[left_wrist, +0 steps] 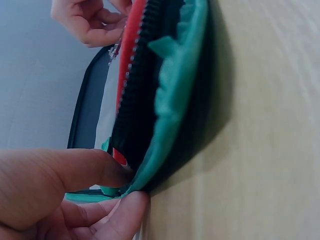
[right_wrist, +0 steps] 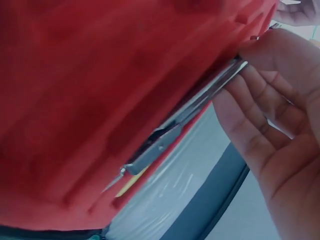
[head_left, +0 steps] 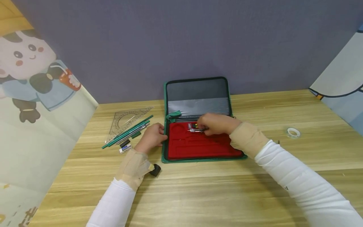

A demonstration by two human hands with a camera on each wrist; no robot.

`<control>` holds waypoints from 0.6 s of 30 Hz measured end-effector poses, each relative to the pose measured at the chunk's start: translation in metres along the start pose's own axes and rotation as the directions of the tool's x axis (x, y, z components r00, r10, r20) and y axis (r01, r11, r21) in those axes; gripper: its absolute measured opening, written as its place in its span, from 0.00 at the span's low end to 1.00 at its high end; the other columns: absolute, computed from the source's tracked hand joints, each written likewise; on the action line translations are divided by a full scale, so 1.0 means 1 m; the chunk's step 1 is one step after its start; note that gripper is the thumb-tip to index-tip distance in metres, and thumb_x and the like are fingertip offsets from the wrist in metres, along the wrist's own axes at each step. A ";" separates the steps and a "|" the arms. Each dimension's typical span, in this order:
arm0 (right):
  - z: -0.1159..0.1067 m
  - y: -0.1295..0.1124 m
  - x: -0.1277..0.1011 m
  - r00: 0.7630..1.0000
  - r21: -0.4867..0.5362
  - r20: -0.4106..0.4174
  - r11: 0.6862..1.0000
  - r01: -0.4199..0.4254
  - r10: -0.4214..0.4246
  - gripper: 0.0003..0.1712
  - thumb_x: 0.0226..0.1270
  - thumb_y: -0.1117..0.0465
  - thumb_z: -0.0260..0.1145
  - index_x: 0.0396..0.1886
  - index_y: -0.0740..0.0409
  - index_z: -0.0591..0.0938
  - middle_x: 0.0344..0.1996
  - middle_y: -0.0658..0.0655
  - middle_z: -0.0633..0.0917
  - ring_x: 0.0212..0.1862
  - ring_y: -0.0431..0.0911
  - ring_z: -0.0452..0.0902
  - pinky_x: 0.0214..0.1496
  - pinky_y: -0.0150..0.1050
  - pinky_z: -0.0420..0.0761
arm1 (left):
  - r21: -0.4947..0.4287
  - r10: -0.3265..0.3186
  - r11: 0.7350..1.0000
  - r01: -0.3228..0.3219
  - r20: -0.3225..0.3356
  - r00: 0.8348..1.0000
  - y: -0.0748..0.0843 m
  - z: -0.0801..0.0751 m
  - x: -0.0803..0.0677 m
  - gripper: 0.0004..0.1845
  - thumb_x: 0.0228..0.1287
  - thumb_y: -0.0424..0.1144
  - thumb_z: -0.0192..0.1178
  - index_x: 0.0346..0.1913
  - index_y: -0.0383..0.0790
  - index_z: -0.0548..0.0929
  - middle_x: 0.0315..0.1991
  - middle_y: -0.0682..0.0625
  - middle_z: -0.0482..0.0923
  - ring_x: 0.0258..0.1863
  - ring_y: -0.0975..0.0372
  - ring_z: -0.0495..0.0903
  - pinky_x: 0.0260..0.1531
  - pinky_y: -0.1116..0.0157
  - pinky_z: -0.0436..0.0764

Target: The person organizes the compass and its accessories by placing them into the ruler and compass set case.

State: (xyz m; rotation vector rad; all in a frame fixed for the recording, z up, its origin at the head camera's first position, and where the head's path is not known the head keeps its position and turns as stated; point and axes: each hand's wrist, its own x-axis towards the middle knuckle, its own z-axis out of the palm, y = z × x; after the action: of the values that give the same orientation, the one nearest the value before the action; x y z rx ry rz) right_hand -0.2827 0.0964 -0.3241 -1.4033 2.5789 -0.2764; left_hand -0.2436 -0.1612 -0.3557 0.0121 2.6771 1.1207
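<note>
On the red moulded foam tray [head_left: 198, 146] of the open green zip case [head_left: 165, 138], right hand [head_left: 216, 124] pinches a metal compass [head_left: 196, 129]; left hand [head_left: 151, 137] grips the case's left edge.

A clear set square [head_left: 129, 120] lies on the wooden desk [head_left: 198, 189], with green pencils [head_left: 129, 131] slanting across its near edge. Just beside the pencils sit two small erasers [head_left: 125, 146]. A tape roll [head_left: 293, 132] lies well apart, far over on the right. A cartoon panel [head_left: 34, 94] stands at the left, a grey wall [head_left: 181, 41] behind.
</note>
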 end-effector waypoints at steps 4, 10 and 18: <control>0.002 0.002 0.000 1.000 -0.009 0.015 1.000 -0.011 0.011 0.07 0.50 0.74 0.64 0.23 0.59 0.77 0.20 0.49 0.74 0.25 0.42 0.63 0.28 0.33 0.68 | 0.001 -0.002 1.000 0.002 -0.001 1.000 0.001 0.000 -0.001 0.20 0.58 0.28 0.60 0.54 0.27 0.71 0.46 0.37 0.73 0.27 0.57 0.79 0.23 0.67 0.82; 0.003 0.002 -0.002 1.000 -0.002 0.007 1.000 -0.016 0.016 0.06 0.53 0.73 0.66 0.28 0.60 0.80 0.25 0.51 0.79 0.28 0.42 0.71 0.33 0.36 0.76 | 0.001 0.002 1.000 -0.002 -0.003 1.000 0.001 0.000 -0.001 0.20 0.58 0.28 0.60 0.54 0.27 0.71 0.47 0.36 0.73 0.28 0.56 0.80 0.23 0.67 0.82; 0.004 0.002 -0.006 1.000 0.008 -0.019 1.000 0.000 0.000 0.07 0.55 0.73 0.67 0.34 0.63 0.82 0.31 0.55 0.83 0.33 0.45 0.77 0.38 0.38 0.79 | 0.007 0.004 1.000 -0.004 -0.006 1.000 0.000 0.000 -0.001 0.20 0.58 0.28 0.60 0.54 0.27 0.71 0.46 0.38 0.73 0.26 0.57 0.79 0.23 0.67 0.82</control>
State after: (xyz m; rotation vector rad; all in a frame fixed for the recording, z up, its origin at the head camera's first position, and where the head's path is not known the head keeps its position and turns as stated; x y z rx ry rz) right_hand -0.2804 0.1019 -0.3279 -1.4045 2.5898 -0.3018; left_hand -0.2422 -0.1608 -0.3553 0.0158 2.6880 1.1141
